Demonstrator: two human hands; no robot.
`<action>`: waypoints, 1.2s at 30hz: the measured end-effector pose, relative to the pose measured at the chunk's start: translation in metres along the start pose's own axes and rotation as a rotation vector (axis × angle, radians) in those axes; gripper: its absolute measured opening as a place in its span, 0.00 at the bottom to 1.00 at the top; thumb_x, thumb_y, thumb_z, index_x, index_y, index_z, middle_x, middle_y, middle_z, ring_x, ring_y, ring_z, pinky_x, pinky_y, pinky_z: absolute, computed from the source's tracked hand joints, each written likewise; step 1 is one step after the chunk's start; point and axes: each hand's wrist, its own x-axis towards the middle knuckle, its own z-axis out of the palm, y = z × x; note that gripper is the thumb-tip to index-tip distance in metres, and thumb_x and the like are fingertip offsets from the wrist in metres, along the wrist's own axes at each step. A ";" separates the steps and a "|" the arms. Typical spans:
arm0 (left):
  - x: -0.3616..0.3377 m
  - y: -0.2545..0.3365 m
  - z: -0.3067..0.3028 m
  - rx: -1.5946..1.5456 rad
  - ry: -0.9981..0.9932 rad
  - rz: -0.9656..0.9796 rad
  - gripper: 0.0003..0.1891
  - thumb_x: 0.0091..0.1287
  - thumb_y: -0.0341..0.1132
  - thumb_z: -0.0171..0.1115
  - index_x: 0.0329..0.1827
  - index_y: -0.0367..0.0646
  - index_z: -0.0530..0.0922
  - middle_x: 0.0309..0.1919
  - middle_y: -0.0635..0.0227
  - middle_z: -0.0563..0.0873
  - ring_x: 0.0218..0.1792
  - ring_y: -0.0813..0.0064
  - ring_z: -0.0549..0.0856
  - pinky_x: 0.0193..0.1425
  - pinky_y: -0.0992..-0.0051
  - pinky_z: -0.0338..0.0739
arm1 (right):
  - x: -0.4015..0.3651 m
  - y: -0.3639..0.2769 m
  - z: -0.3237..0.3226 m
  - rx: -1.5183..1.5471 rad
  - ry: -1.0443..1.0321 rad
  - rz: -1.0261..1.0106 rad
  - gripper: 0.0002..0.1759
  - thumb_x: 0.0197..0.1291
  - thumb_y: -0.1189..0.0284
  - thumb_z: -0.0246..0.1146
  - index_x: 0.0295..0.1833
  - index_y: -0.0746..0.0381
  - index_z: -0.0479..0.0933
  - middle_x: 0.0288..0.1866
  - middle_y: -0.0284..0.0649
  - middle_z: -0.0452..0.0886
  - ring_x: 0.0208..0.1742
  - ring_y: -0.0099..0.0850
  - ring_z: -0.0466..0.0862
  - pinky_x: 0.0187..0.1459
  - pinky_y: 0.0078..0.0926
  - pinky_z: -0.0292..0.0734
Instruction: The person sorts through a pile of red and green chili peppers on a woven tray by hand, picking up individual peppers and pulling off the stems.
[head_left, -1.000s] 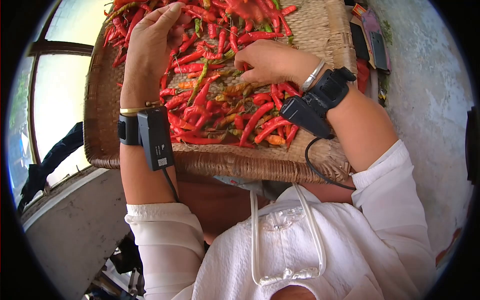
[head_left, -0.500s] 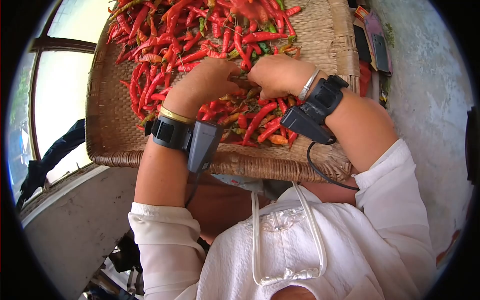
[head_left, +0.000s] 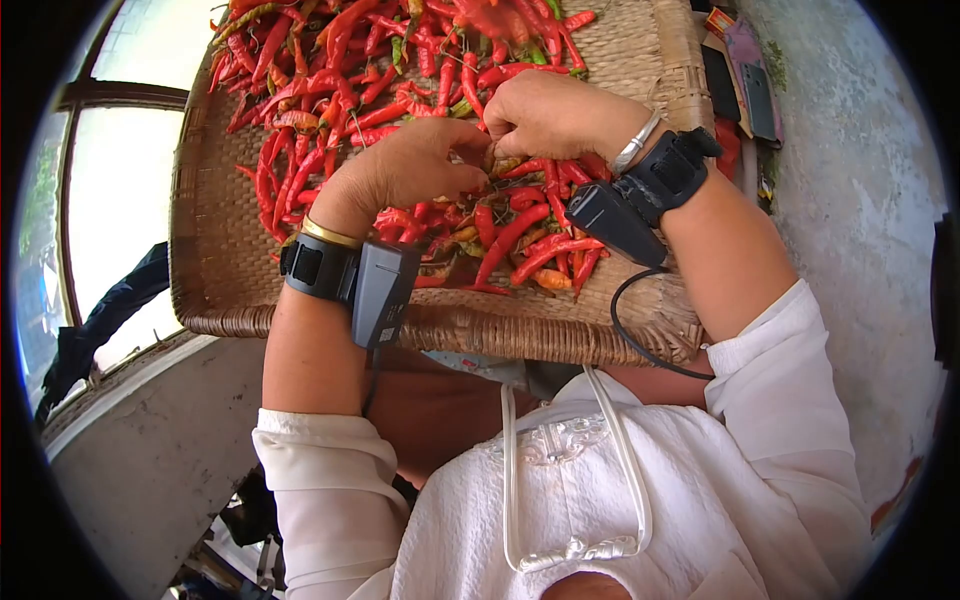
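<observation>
Red chili peppers [head_left: 512,240], with a few green and orange ones mixed in, are heaped in a woven basket [head_left: 560,342] in front of me. My left hand [head_left: 425,165] is over the middle of the heap, its fingers curled and pinched towards the right. Close against its fingertips is my right hand [head_left: 550,112], back upward and fingers bent down. Whatever is pinched between the hands is hidden by the fingers. Loose peppers lie below and around both hands.
Black boxes on straps sit on both forearms, and a cable [head_left: 625,320] hangs from the right one. Past the basket's right edge are a phone [head_left: 762,103] and other small items by a wall [head_left: 850,250]. Dark cloth [head_left: 110,310] hangs at the left window.
My right hand has moved up and slightly left, uncovering peppers below it. My left hand has shifted slightly, its fingertips now meeting the right hand. Several peppers near the right wrist lie differently.
</observation>
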 end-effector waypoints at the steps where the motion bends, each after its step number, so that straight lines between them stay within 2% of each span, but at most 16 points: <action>1: -0.002 0.004 -0.002 -0.001 0.000 0.000 0.11 0.57 0.28 0.61 0.42 0.36 0.79 0.27 0.69 0.83 0.27 0.81 0.80 0.32 0.78 0.75 | 0.001 0.002 -0.002 0.004 0.004 0.005 0.09 0.48 0.68 0.65 0.28 0.63 0.76 0.21 0.43 0.76 0.25 0.37 0.77 0.29 0.34 0.69; 3: -0.006 0.010 -0.005 -0.158 -0.003 -0.113 0.11 0.59 0.29 0.59 0.43 0.35 0.78 0.28 0.71 0.81 0.28 0.83 0.78 0.33 0.79 0.75 | -0.001 0.008 -0.001 0.053 0.038 -0.023 0.09 0.49 0.69 0.64 0.28 0.64 0.76 0.20 0.41 0.75 0.23 0.32 0.75 0.28 0.31 0.68; 7: -0.004 -0.002 -0.007 -0.069 0.076 -0.135 0.11 0.60 0.30 0.60 0.43 0.35 0.78 0.28 0.71 0.82 0.29 0.84 0.78 0.33 0.80 0.75 | -0.009 0.014 -0.019 0.180 0.043 -0.006 0.09 0.52 0.71 0.62 0.28 0.66 0.76 0.18 0.36 0.72 0.22 0.26 0.73 0.26 0.27 0.67; 9: -0.001 -0.013 -0.007 0.003 0.245 -0.083 0.12 0.59 0.32 0.61 0.43 0.35 0.78 0.27 0.68 0.82 0.28 0.81 0.79 0.34 0.79 0.75 | -0.011 0.020 -0.030 0.159 0.013 0.058 0.09 0.53 0.71 0.62 0.28 0.66 0.75 0.18 0.34 0.72 0.21 0.24 0.72 0.26 0.26 0.66; 11: -0.001 -0.018 -0.009 0.165 0.303 -0.073 0.12 0.58 0.32 0.62 0.42 0.35 0.78 0.27 0.66 0.82 0.28 0.78 0.80 0.35 0.76 0.75 | -0.014 0.026 -0.038 0.352 0.190 0.056 0.09 0.56 0.71 0.61 0.31 0.67 0.75 0.19 0.31 0.71 0.20 0.23 0.71 0.25 0.24 0.66; 12: -0.001 -0.020 -0.008 0.323 0.351 -0.073 0.12 0.58 0.33 0.62 0.41 0.34 0.79 0.27 0.63 0.83 0.28 0.75 0.81 0.36 0.74 0.75 | -0.016 0.025 -0.044 0.488 0.218 0.124 0.10 0.57 0.70 0.61 0.38 0.67 0.76 0.22 0.31 0.75 0.24 0.23 0.74 0.28 0.23 0.70; 13: 0.000 -0.023 -0.006 0.323 0.353 -0.072 0.12 0.58 0.33 0.62 0.41 0.34 0.79 0.27 0.63 0.83 0.28 0.75 0.81 0.36 0.74 0.75 | -0.018 0.024 -0.052 0.486 0.219 0.123 0.10 0.57 0.70 0.61 0.38 0.67 0.76 0.22 0.31 0.75 0.24 0.23 0.74 0.28 0.23 0.70; 15: 0.000 -0.028 -0.003 0.337 0.338 -0.085 0.13 0.56 0.36 0.63 0.39 0.36 0.79 0.27 0.57 0.83 0.29 0.66 0.82 0.36 0.69 0.75 | -0.020 0.024 -0.066 0.704 0.367 0.138 0.30 0.61 0.67 0.60 0.63 0.72 0.61 0.36 0.34 0.77 0.33 0.20 0.77 0.29 0.15 0.73; 16: 0.000 -0.028 0.000 0.334 0.335 -0.088 0.13 0.56 0.36 0.63 0.39 0.36 0.79 0.27 0.57 0.83 0.29 0.66 0.82 0.36 0.69 0.75 | -0.008 0.024 -0.048 0.977 0.611 0.084 0.31 0.60 0.68 0.60 0.63 0.74 0.60 0.33 0.34 0.77 0.31 0.19 0.76 0.28 0.14 0.71; 18: 0.000 -0.023 0.007 0.460 0.297 -0.023 0.14 0.53 0.42 0.64 0.32 0.38 0.81 0.25 0.56 0.82 0.30 0.57 0.82 0.35 0.63 0.75 | -0.002 0.025 -0.042 0.969 0.643 0.082 0.30 0.60 0.68 0.60 0.63 0.74 0.61 0.34 0.34 0.77 0.30 0.20 0.76 0.28 0.14 0.71; 21: 0.000 -0.014 0.008 0.552 0.217 -0.023 0.18 0.51 0.49 0.66 0.30 0.40 0.81 0.24 0.57 0.82 0.29 0.56 0.81 0.34 0.63 0.74 | 0.003 0.023 -0.029 0.699 0.688 0.086 0.31 0.60 0.68 0.60 0.64 0.73 0.61 0.34 0.34 0.77 0.30 0.20 0.75 0.27 0.14 0.71; 23: 0.001 -0.016 0.010 0.551 0.176 -0.038 0.19 0.51 0.51 0.66 0.30 0.41 0.81 0.23 0.58 0.82 0.29 0.57 0.81 0.34 0.63 0.74 | 0.006 0.018 -0.013 0.318 0.459 -0.081 0.13 0.57 0.70 0.61 0.45 0.67 0.77 0.27 0.34 0.79 0.29 0.24 0.77 0.32 0.24 0.72; 24: 0.002 -0.017 0.011 0.550 0.137 -0.052 0.20 0.50 0.53 0.67 0.29 0.42 0.82 0.23 0.58 0.82 0.28 0.57 0.81 0.34 0.62 0.74 | 0.005 0.011 -0.008 0.302 0.344 -0.120 0.16 0.56 0.70 0.62 0.49 0.67 0.76 0.31 0.39 0.81 0.34 0.26 0.79 0.37 0.25 0.73; 27: 0.002 -0.019 0.014 0.610 0.195 0.006 0.20 0.51 0.52 0.66 0.28 0.42 0.81 0.22 0.59 0.81 0.29 0.58 0.81 0.34 0.62 0.74 | 0.003 -0.002 -0.004 0.086 0.056 -0.051 0.18 0.51 0.68 0.63 0.47 0.66 0.76 0.35 0.46 0.81 0.38 0.37 0.80 0.40 0.32 0.74; 34: 0.006 -0.022 0.016 0.668 0.158 0.006 0.19 0.54 0.52 0.64 0.27 0.43 0.81 0.24 0.58 0.82 0.30 0.57 0.81 0.35 0.61 0.75 | 0.001 -0.009 0.009 -0.051 -0.277 0.055 0.18 0.48 0.64 0.65 0.43 0.63 0.78 0.36 0.47 0.81 0.42 0.43 0.81 0.43 0.37 0.75; 36: 0.006 -0.020 0.018 0.673 0.117 -0.055 0.17 0.54 0.51 0.64 0.29 0.44 0.81 0.25 0.58 0.82 0.31 0.56 0.81 0.35 0.60 0.75 | -0.001 -0.010 0.011 -0.050 -0.279 0.039 0.18 0.48 0.64 0.65 0.43 0.63 0.78 0.36 0.47 0.81 0.42 0.43 0.81 0.43 0.37 0.75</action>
